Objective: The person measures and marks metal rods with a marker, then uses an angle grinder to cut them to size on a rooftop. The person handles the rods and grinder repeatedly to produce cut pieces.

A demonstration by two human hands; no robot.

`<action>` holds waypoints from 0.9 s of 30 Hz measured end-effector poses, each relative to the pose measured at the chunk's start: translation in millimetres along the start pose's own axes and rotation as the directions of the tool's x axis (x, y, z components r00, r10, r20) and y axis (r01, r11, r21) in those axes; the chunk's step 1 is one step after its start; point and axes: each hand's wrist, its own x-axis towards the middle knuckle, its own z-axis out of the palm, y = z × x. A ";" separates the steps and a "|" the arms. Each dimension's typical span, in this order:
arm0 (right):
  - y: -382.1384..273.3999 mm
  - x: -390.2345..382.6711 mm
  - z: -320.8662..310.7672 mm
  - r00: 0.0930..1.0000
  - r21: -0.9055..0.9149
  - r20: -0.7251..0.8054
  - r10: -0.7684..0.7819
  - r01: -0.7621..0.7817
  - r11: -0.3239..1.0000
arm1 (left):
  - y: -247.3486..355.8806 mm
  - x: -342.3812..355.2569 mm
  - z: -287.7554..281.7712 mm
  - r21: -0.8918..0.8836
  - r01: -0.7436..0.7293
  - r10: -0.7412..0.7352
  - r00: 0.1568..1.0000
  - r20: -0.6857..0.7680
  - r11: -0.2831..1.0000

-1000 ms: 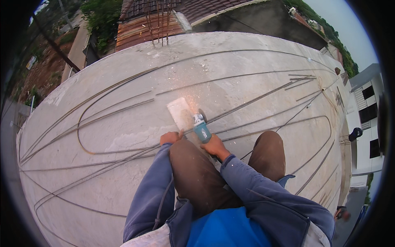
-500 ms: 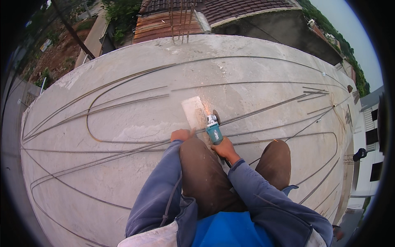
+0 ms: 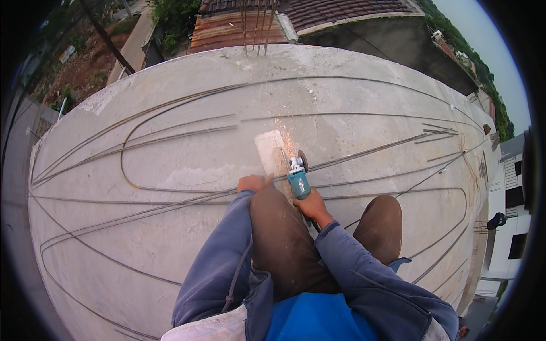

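Observation:
My right hand point(image 3: 313, 207) is wrapped round the body of a teal angle grinder point(image 3: 299, 185). The grinder's cutting disc point(image 3: 302, 160) meets steel reinforcing bars point(image 3: 369, 152) that run across the slab, and orange sparks point(image 3: 283, 129) fly away from me. Just left of the cut, my left hand point(image 3: 252, 183) rests closed on the same bars, one finger stretched toward the grinder. A pale flat piece point(image 3: 268, 143) lies under the bars beside the disc. The exact point of contact is partly hidden by the grinder head.
More long bars, some bent into hooks point(image 3: 123, 162), spread over the concrete slab point(image 3: 187, 179). Upright bars point(image 3: 256, 34) rise at the far edge, with tiled roofs point(image 3: 347, 11) beyond the drop. A thin cable point(image 3: 471, 165) lies at the right.
Sparks keep streaming from the disc, in a slightly wider spray. Both hands hold nearly the same places, while the background has shifted a little with my head.

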 end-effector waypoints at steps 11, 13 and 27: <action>5.3 8.1 -4.1 0.997 -0.004 0.080 0.008 -0.007 1.000 | 2.5 -0.8 -3.5 -0.013 0.008 -0.007 0.999 0.047 1.000; 1.5 5.7 -5.8 0.997 0.001 0.079 0.018 -0.018 1.000 | 0.4 0.5 -1.1 -0.007 0.011 -0.011 1.000 0.029 1.000; 4.0 5.1 -6.2 0.998 -0.021 0.058 -0.007 0.008 1.000 | 0.2 1.2 -0.3 -0.014 0.008 -0.008 1.000 0.030 1.000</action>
